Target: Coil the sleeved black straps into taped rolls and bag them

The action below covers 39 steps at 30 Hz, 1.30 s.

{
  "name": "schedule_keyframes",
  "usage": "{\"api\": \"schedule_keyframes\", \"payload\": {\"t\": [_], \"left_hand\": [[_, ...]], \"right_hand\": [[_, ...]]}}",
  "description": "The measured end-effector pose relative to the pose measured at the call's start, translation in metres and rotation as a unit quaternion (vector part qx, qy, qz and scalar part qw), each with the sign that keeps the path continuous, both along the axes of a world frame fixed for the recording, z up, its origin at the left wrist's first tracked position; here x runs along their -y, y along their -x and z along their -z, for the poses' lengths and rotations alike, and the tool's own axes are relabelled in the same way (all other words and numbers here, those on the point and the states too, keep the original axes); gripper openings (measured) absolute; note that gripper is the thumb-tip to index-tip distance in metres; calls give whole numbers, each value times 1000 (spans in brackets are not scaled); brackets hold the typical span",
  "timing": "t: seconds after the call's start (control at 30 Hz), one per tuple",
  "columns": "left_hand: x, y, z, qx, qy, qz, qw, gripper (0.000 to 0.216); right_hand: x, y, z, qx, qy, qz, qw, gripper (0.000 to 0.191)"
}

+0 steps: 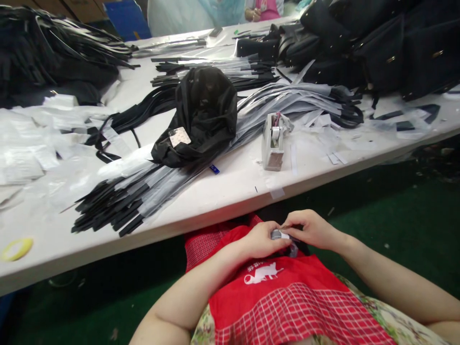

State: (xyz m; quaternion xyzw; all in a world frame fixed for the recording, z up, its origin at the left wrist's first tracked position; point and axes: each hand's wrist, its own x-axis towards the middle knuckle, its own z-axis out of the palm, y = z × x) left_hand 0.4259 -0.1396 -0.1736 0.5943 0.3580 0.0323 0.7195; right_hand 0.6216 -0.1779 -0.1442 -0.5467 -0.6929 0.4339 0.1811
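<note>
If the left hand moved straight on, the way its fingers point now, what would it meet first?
Probably the right hand, which is close in front of the left hand, at the small grey item held there. The exact depth between them is unclear.

workshop | long worktable point(233, 197) | bundled black straps point(108, 203) | heaped black bags point(383, 55)

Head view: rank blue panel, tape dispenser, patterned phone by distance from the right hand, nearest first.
From the right hand:
1. Tape dispenser: on the table, just beyond the hand, slightly left.
2. Patterned phone: farther left, on the black bag.
3. Blue panel: upper left, behind the table.
</note>
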Motion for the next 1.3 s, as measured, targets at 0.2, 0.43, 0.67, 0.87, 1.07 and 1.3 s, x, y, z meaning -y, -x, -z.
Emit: {"api": "schedule_keyframes", "payload": {"t": [0.2, 0.43, 0.67, 0.87, 1.07, 1.3], "left_hand": [[-6, 6, 6, 121, 214, -95, 965, 38], [-11, 8, -1, 152, 258, -180, 937, 36], [-17, 12, 2, 145, 121, -244, 951, 62], [6, 7, 40, 109, 58, -233, 965, 66], [10, 16, 47, 121, 50, -185, 974, 55], [6, 17, 45, 129, 40, -190, 972, 44]], "right_hand": [[13, 2, -16, 128, -153, -131, 971, 41], [11, 5, -14, 111, -191, -119, 968, 47], [-69, -18, -6, 52, -246, 230, 940, 30], [-168, -29, 17, -44, -142, 397, 906, 32], [-184, -16, 20, -118, -125, 424, 889, 30], [-140, -3, 34, -135, -134, 423, 886, 36]]}}
